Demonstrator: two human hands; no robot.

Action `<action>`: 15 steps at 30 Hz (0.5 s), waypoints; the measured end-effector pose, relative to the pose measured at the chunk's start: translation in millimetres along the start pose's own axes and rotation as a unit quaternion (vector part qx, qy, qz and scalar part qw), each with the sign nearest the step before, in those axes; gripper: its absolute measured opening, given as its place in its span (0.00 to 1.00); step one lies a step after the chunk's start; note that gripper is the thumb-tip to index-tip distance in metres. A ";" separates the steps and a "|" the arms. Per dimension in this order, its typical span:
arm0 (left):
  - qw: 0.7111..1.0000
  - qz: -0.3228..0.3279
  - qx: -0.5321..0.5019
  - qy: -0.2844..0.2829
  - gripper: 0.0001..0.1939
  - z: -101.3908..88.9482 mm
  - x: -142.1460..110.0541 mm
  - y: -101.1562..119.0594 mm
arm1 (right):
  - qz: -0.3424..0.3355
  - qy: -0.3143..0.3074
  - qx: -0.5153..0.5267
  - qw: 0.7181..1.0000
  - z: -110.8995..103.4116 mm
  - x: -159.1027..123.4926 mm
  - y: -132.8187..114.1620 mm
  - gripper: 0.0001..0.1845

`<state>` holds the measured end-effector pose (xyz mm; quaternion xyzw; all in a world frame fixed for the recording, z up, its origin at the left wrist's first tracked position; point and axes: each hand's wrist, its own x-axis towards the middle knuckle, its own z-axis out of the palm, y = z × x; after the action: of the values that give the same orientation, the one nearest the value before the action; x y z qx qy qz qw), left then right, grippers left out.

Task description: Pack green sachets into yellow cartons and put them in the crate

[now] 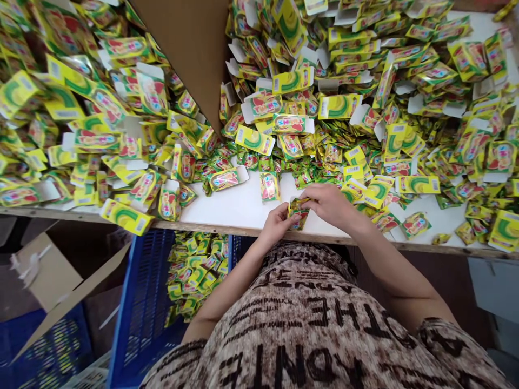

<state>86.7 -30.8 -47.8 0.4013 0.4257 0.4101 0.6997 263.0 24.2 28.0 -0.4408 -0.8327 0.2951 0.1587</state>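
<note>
Near the front edge of the white table, my left hand (279,222) grips a small green and yellow printed box (299,218) from its left side. My right hand (324,201) is at the top of this box, its fingers pinched together; what they hold there is too small to make out. Just behind my hands, another small box (270,186) stands by itself on the white tabletop (227,205). A heap of small wrapped packets (324,143) lies beyond, with many open-flapped boxes (295,81) piled over it.
A brown cardboard divider (190,48) parts the back pile from another heap of boxes (121,135) on the left. Below the table edge, a blue crate (138,292) holds many filled-looking boxes (198,270). Torn cardboard (52,270) lies lower left.
</note>
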 end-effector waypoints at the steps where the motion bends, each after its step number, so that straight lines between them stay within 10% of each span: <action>1: 1.000 0.003 0.003 -0.002 0.19 -0.1 0.6 -0.8 | -0.020 0.010 -0.012 1.000 3.9 -1.5 1.1 0.05; 6: 0.998 0.008 0.064 -0.011 0.19 -2.3 1.2 -3.0 | -0.056 -0.028 0.016 0.998 24.4 -18.2 6.7 0.10; 9: 0.999 -0.002 0.049 -0.006 0.19 -2.2 -1.1 -1.4 | 0.026 0.078 0.138 0.987 33.5 -30.9 11.0 0.12; 15: 0.991 -0.091 -0.092 -0.026 0.18 -3.7 -4.0 12.1 | 0.251 0.089 0.438 0.859 57.4 -47.1 8.8 0.15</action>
<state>79.3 -29.5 -36.9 0.3049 0.4025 0.3715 0.7791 265.0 -31.1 -22.3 -0.5439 -0.4609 0.6187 0.3300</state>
